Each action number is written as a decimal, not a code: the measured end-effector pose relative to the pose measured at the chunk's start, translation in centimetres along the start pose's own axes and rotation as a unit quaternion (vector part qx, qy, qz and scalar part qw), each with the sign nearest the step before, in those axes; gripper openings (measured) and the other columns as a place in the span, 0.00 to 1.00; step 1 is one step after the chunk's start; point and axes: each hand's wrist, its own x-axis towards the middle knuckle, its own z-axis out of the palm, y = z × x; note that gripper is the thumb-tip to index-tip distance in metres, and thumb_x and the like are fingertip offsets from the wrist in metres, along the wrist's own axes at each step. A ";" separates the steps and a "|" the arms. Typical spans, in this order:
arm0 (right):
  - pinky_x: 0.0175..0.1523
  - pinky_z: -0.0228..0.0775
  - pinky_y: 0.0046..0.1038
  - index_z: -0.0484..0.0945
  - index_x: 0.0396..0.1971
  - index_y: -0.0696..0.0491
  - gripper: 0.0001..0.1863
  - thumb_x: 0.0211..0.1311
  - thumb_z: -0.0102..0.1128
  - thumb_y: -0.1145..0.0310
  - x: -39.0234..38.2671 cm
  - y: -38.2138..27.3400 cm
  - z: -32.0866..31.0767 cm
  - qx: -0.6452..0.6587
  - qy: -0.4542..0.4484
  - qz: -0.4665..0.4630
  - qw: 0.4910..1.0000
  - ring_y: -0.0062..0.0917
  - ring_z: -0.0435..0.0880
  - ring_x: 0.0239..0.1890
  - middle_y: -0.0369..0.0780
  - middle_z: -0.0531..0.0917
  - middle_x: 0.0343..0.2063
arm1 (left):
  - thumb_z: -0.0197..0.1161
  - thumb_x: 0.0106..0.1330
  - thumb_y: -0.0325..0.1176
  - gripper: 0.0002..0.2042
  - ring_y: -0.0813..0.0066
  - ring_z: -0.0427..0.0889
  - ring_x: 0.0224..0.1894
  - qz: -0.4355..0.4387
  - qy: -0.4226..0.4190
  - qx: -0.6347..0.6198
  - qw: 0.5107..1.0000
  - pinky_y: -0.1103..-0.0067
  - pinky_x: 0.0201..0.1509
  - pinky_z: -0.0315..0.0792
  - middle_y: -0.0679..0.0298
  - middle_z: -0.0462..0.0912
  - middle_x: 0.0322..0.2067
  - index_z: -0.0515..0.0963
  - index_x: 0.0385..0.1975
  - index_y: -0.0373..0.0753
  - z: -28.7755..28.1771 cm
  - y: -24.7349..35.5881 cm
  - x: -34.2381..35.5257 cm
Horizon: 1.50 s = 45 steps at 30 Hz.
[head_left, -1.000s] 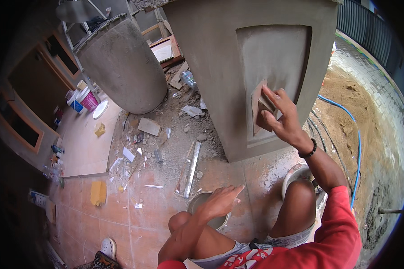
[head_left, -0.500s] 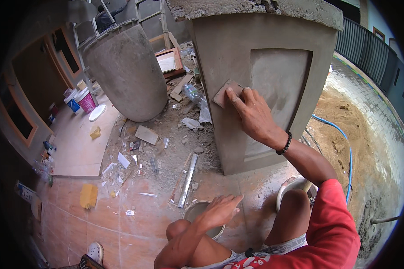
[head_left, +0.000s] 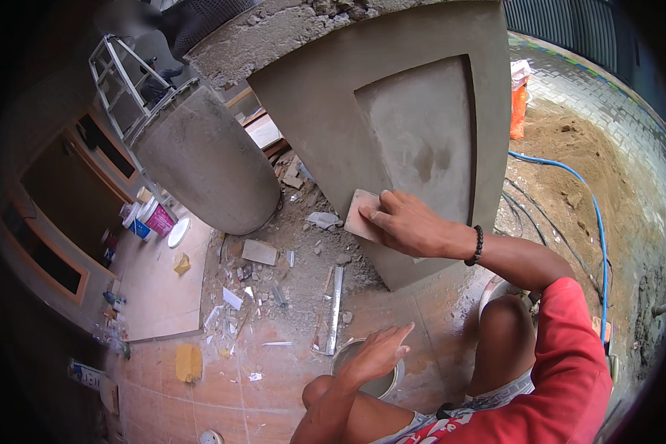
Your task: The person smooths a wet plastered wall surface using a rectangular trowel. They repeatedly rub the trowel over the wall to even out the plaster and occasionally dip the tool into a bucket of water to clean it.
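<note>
Fingers stretched and nothing visible in its grip, the left hand (head_left: 377,354) hangs over the bucket (head_left: 397,374) on the near floor, while just beyond it the right hand (head_left: 414,224) has firm hold of a small board (head_left: 360,214), right at the left edge of the pillar (head_left: 311,96)! Flat looks like the way to work it: even pressure over the whole board, wrist loose, lighter along that corner, which could chip if the board tips. Farther right, inside the sunken panel (head_left: 422,118), a darker patch (head_left: 425,159) shows, perhaps damper, so gentle strokes there seem wise.
</note>
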 end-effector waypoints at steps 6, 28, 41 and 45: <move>0.51 0.64 0.33 0.67 0.65 0.54 0.29 0.61 0.47 0.71 -8.9 4.9 -0.8 0.375 -0.031 0.055 0.925 0.37 0.72 0.41 0.46 0.71 0.37 | 0.58 0.69 0.31 0.26 0.49 0.75 0.58 -0.058 0.026 -0.042 0.997 0.66 0.63 0.67 0.44 0.75 0.56 0.64 0.66 0.37 -1.0 -0.2 0.0; 0.52 0.81 0.26 0.65 0.60 0.64 0.20 0.72 0.44 0.72 -0.6 4.9 -4.3 0.922 0.172 -0.031 0.345 0.22 0.83 0.47 0.43 0.79 0.48 | 0.56 0.67 0.25 0.23 0.56 0.82 0.46 -0.123 0.098 -0.102 0.982 0.70 0.54 0.73 0.48 0.81 0.44 0.67 0.62 0.32 0.2 -3.6 1.5; 0.48 0.84 0.32 0.72 0.48 0.65 0.13 0.71 0.44 0.74 3.9 3.9 -5.4 0.921 0.216 -0.074 0.316 0.33 0.86 0.43 0.47 0.81 0.43 | 0.55 0.67 0.26 0.23 0.51 0.79 0.52 -0.074 0.109 -0.121 0.984 0.67 0.58 0.71 0.44 0.79 0.50 0.66 0.63 0.32 -1.1 -1.7 0.5; 0.49 0.83 0.33 0.74 0.47 0.64 0.13 0.70 0.46 0.73 4.3 3.6 -5.4 0.925 0.223 -0.060 0.301 0.34 0.85 0.44 0.47 0.82 0.44 | 0.55 0.67 0.26 0.23 0.50 0.79 0.52 -0.058 0.127 -0.105 0.985 0.66 0.57 0.71 0.44 0.79 0.49 0.66 0.63 0.32 -1.1 -1.8 0.2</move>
